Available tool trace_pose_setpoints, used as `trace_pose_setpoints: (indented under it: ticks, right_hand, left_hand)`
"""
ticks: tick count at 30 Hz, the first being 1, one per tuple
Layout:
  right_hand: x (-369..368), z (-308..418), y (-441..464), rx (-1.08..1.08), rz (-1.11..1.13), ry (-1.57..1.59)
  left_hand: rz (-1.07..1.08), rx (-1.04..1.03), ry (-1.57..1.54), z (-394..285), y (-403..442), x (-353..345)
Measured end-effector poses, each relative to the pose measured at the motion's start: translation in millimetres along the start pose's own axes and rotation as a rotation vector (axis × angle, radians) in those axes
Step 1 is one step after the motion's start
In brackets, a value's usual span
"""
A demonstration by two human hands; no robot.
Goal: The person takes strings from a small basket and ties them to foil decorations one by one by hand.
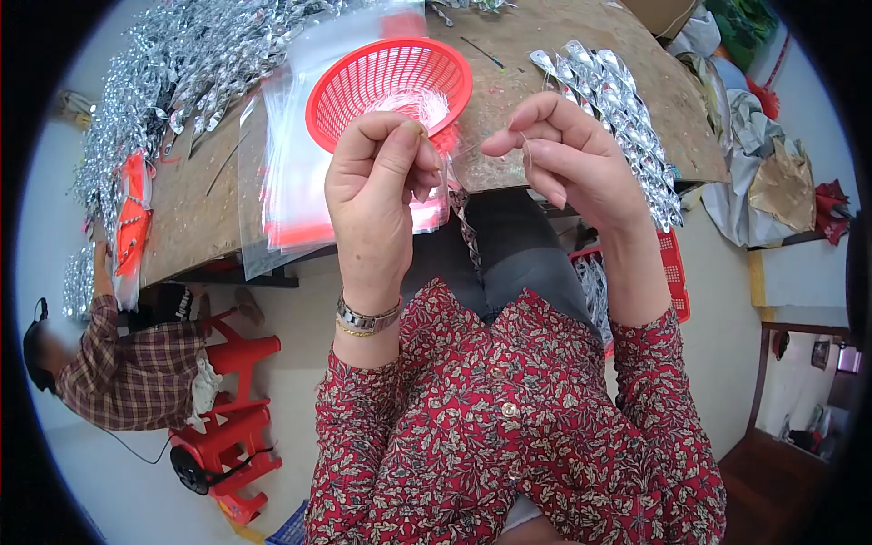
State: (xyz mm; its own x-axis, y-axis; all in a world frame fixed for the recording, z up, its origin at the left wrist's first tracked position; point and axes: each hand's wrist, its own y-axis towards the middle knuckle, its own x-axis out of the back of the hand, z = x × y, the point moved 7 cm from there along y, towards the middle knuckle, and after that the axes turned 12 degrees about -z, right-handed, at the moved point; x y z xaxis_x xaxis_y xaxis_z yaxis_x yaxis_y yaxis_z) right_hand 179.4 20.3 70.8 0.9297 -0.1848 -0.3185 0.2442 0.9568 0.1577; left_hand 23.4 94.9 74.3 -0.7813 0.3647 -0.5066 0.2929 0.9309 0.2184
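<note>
My left hand (377,186) is raised in front of the red basket (392,86), thumb pressed on the bent fingers in a pinch. A thin thread seems to run from it. To the right, my right hand (577,159) has its fingers curled, with a fine thread (527,150) near thumb and index finger. Below the hands a dark twisted strand (467,234) hangs over my lap. White and pink thread (409,104) lies in the basket, which rests on clear plastic bags (295,173). Silver twisted strips (618,118) lie right of my right hand.
The wooden table (200,204) carries a large pile of silver strips (191,64) at the back left. At the left, a person (136,372) in a checked shirt is beside red stools (241,363). A red crate (672,272) stands under the table's right side, near paper-wrapped bundles (781,191).
</note>
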Motion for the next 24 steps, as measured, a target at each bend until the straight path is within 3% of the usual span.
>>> trace_pose_setpoints:
  ticks: [7,15,24]
  right_hand:
    - [10.0,-5.2,5.1,0.036,-0.107,-0.146]
    - [8.4,8.5,0.8,0.253,-0.299,-0.328]
    - [-4.8,-1.3,-4.6,0.112,-0.28,-0.314]
  left_hand:
    - [-0.023,0.035,0.02,8.2,3.2,3.3]
    - [0.033,0.097,0.072,19.3,0.0,-6.2]
    - [0.067,0.188,0.075,27.5,-9.2,-16.9]
